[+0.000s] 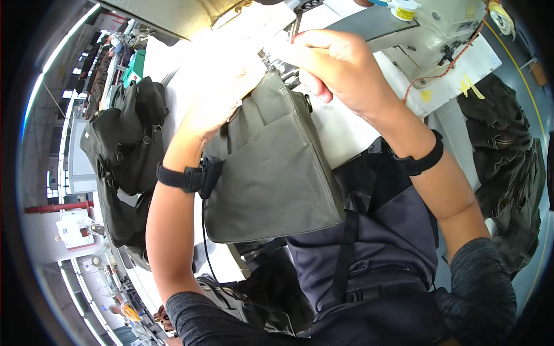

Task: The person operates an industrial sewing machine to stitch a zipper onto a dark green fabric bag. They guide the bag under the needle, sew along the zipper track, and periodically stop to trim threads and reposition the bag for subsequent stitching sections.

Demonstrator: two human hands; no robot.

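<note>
Olive-green bag (271, 179) sits below and between the two grips, narrow upper end at the metal presser-foot area (266, 59) of the sewing machine (447, 23), broad end toward the wearer's lap. Left grip (222, 86) is at the bag's upper left edge, palm side against the fabric; fingers washed out by glare, can't tell how tightly they're closed. Right grip (326, 60) is up and right of the bag's top corner, close to the presser foot; fingers curled in, narrow, but tips partly lost in glare, can't tell if anything is pinched. Main panel of bag lies outside both grips, right edge seam running down clear of the right one. White bench (352, 135) shows right of the bag. Dark green bags (135, 135) heaped left, another dark pile (502, 167) far right. Orange-red cord (450, 72) along the machine.
</note>
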